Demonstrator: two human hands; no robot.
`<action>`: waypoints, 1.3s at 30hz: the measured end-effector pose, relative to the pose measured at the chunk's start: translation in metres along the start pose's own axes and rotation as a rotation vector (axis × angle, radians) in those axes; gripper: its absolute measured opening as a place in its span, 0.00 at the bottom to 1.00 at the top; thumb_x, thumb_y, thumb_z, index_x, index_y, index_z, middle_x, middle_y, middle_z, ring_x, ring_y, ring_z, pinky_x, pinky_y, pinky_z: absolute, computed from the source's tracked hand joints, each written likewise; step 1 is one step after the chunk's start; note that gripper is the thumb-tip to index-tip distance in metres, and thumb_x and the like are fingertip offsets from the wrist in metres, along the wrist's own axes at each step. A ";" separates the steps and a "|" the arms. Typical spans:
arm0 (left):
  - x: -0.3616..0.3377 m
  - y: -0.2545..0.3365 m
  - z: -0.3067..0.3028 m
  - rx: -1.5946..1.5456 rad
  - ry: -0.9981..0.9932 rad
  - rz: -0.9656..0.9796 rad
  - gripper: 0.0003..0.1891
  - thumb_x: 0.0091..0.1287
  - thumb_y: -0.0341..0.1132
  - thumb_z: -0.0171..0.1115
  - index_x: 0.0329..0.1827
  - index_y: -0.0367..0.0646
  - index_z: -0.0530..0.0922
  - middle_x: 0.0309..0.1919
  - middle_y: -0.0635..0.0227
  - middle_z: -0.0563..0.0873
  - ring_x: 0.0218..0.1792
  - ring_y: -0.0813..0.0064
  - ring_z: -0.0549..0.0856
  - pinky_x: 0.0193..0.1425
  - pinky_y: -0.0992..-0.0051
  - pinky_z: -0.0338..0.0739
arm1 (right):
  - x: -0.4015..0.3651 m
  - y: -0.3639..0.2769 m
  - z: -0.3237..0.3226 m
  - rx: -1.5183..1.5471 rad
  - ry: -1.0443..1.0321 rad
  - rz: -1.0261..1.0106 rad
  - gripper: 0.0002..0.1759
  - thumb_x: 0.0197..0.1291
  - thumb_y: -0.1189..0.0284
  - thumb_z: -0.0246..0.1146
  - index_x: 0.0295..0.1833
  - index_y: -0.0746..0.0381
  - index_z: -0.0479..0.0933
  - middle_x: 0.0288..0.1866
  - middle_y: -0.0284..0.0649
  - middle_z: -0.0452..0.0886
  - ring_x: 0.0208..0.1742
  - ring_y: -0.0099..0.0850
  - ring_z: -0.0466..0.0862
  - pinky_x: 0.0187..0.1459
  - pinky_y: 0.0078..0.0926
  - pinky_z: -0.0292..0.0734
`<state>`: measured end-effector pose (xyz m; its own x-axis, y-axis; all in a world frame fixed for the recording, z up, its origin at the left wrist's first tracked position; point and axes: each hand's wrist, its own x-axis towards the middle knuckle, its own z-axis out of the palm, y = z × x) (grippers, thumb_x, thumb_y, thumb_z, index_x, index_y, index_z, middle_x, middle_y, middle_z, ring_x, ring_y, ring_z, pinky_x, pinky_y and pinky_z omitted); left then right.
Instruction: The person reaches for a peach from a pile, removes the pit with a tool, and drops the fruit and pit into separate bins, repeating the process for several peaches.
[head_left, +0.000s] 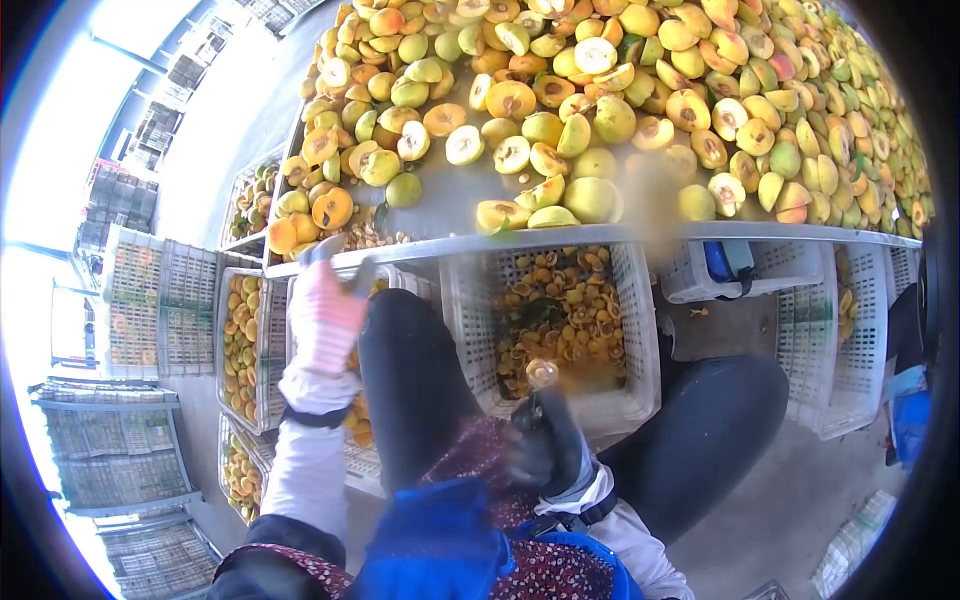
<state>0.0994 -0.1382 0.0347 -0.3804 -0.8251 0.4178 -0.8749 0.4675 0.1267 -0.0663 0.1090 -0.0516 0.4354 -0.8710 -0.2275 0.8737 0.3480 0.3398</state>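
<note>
My left hand (325, 315), in a pink and white glove, is raised just under the table's front edge (450, 243), fingers apart and holding nothing. It is nearest the whole and halved yellow fruit (560, 110) heaped on the table. My right hand (545, 445), in a dark glove and blurred, is low above my lap. It grips a small tool with a round tip (541, 375). A white crate (635, 330) partly filled with fruit pieces stands under the table between my knees, just behind the tool.
More white crates with cut fruit (243, 340) stand at the left. Empty crates (150, 300) are stacked further left. At the right, a crate under the table holds a blue object (722, 260), and another crate (850, 340) stands beside it. My dark-trousered knees flank the middle crate.
</note>
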 end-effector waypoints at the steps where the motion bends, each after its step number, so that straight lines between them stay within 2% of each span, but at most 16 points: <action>1: 0.011 0.029 0.006 -0.095 -0.023 -0.018 0.16 0.59 0.37 0.69 0.48 0.41 0.79 0.41 0.59 0.83 0.38 0.62 0.83 0.45 0.66 0.77 | 0.001 0.000 0.001 -0.039 0.032 -0.024 0.25 0.68 0.45 0.50 0.39 0.57 0.74 0.19 0.28 0.61 0.15 0.19 0.58 0.15 0.17 0.52; 2: 0.026 0.058 0.012 -0.208 0.017 0.127 0.13 0.60 0.38 0.68 0.45 0.42 0.81 0.35 0.60 0.84 0.35 0.63 0.84 0.43 0.66 0.78 | 0.003 0.000 0.004 -0.082 0.061 -0.048 0.25 0.68 0.45 0.50 0.39 0.56 0.73 0.19 0.28 0.61 0.15 0.19 0.58 0.15 0.17 0.52; 4: 0.055 0.099 0.032 -0.118 -0.265 0.030 0.16 0.62 0.50 0.62 0.42 0.47 0.82 0.36 0.58 0.85 0.41 0.58 0.84 0.46 0.63 0.78 | 0.002 0.001 0.002 -0.135 0.094 -0.071 0.24 0.68 0.45 0.50 0.39 0.56 0.73 0.19 0.28 0.62 0.15 0.19 0.59 0.15 0.16 0.52; 6: 0.083 0.115 0.075 0.012 -0.690 -0.009 0.18 0.61 0.50 0.62 0.44 0.47 0.83 0.38 0.56 0.86 0.45 0.60 0.85 0.49 0.67 0.78 | 0.000 -0.002 -0.005 -0.160 0.096 -0.073 0.23 0.68 0.45 0.50 0.38 0.55 0.71 0.19 0.28 0.62 0.16 0.19 0.60 0.15 0.16 0.53; 9: 0.097 0.104 0.094 -0.460 -0.832 0.181 0.20 0.60 0.50 0.63 0.45 0.44 0.84 0.41 0.55 0.86 0.44 0.62 0.85 0.51 0.69 0.77 | 0.002 -0.003 -0.012 -0.109 0.165 -0.141 0.23 0.67 0.45 0.52 0.38 0.54 0.70 0.19 0.27 0.62 0.16 0.19 0.60 0.16 0.15 0.54; 15: 0.055 0.097 0.060 -1.261 -0.606 -0.248 0.24 0.58 0.34 0.71 0.52 0.32 0.71 0.46 0.61 0.81 0.47 0.76 0.81 0.53 0.75 0.77 | -0.009 -0.004 0.036 -0.361 0.320 -0.292 0.23 0.67 0.47 0.53 0.39 0.57 0.71 0.20 0.28 0.67 0.16 0.19 0.64 0.17 0.16 0.56; 17: 0.019 0.107 0.046 -1.350 -0.658 -0.326 0.28 0.56 0.36 0.73 0.56 0.33 0.70 0.48 0.62 0.80 0.49 0.74 0.81 0.55 0.74 0.77 | -0.020 -0.006 0.052 -0.442 0.035 -0.290 0.23 0.67 0.48 0.53 0.40 0.58 0.71 0.20 0.29 0.68 0.17 0.19 0.65 0.17 0.16 0.58; 19: -0.015 0.123 0.029 -1.463 -0.699 -0.373 0.34 0.54 0.38 0.75 0.60 0.33 0.69 0.51 0.62 0.79 0.51 0.72 0.80 0.57 0.74 0.76 | -0.017 -0.004 0.055 -0.695 0.032 -0.416 0.22 0.67 0.48 0.54 0.41 0.59 0.72 0.20 0.29 0.69 0.16 0.19 0.66 0.17 0.17 0.59; 20: -0.031 0.126 0.026 -1.503 -0.724 -0.417 0.37 0.53 0.40 0.76 0.62 0.34 0.68 0.50 0.63 0.80 0.51 0.73 0.81 0.58 0.74 0.75 | -0.010 0.001 0.051 -0.908 0.182 -0.543 0.22 0.67 0.48 0.54 0.41 0.59 0.72 0.20 0.29 0.69 0.16 0.20 0.66 0.17 0.17 0.60; 22: -0.046 0.126 0.019 -1.517 -0.856 -0.595 0.32 0.55 0.40 0.74 0.59 0.34 0.72 0.46 0.65 0.83 0.47 0.76 0.82 0.56 0.75 0.76 | -0.002 -0.004 0.059 -0.484 0.474 -0.368 0.19 0.68 0.52 0.55 0.43 0.58 0.73 0.19 0.29 0.70 0.14 0.19 0.67 0.15 0.18 0.60; 24: -0.060 0.118 0.022 -1.537 -0.846 -0.608 0.27 0.59 0.41 0.71 0.56 0.33 0.74 0.44 0.65 0.84 0.45 0.77 0.83 0.54 0.77 0.77 | 0.002 0.002 0.048 -0.881 0.521 -0.545 0.17 0.69 0.54 0.55 0.45 0.58 0.74 0.19 0.28 0.71 0.14 0.18 0.67 0.14 0.17 0.59; 29: -0.083 0.110 0.030 -1.561 -0.823 -0.560 0.24 0.69 0.47 0.59 0.57 0.36 0.73 0.44 0.65 0.83 0.43 0.78 0.82 0.51 0.77 0.77 | 0.005 0.015 0.035 -0.842 0.710 -0.464 0.17 0.70 0.58 0.54 0.56 0.58 0.71 0.20 0.27 0.74 0.14 0.16 0.70 0.14 0.14 0.63; 30: -0.089 0.116 0.031 -1.619 -0.797 -0.596 0.24 0.70 0.49 0.58 0.58 0.37 0.73 0.44 0.65 0.83 0.44 0.78 0.82 0.51 0.77 0.77 | 0.001 0.012 0.031 -0.910 0.642 -0.437 0.18 0.69 0.63 0.56 0.59 0.60 0.69 0.25 0.35 0.78 0.17 0.24 0.75 0.18 0.21 0.69; 33: -0.103 0.128 0.038 -1.740 -0.711 -0.653 0.23 0.73 0.49 0.53 0.59 0.39 0.72 0.45 0.66 0.82 0.43 0.77 0.83 0.50 0.76 0.78 | 0.005 0.006 0.003 -2.336 0.530 -1.374 0.18 0.66 0.70 0.59 0.59 0.63 0.69 0.34 0.46 0.80 0.24 0.36 0.80 0.23 0.33 0.74; 34: -0.104 0.133 0.034 -1.747 -0.684 -0.690 0.22 0.73 0.48 0.54 0.59 0.40 0.72 0.44 0.67 0.82 0.43 0.78 0.82 0.49 0.78 0.77 | 0.000 0.010 0.001 -2.377 0.556 -1.309 0.20 0.63 0.75 0.60 0.59 0.66 0.68 0.43 0.55 0.79 0.30 0.47 0.80 0.29 0.42 0.75; 39: -0.103 0.145 0.030 -1.611 -0.567 -0.623 0.18 0.74 0.43 0.52 0.54 0.37 0.76 0.41 0.66 0.84 0.41 0.79 0.83 0.48 0.78 0.77 | -0.001 0.013 -0.004 -2.453 0.731 -1.347 0.20 0.62 0.73 0.61 0.58 0.65 0.67 0.45 0.56 0.78 0.29 0.52 0.79 0.28 0.42 0.74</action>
<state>0.0027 0.0050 -0.0170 -0.4931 -0.8148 -0.3047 0.0687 -0.3857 0.9201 -0.0546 0.1161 -0.0507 -0.4298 -0.8244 0.3683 -0.7747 0.1272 -0.6194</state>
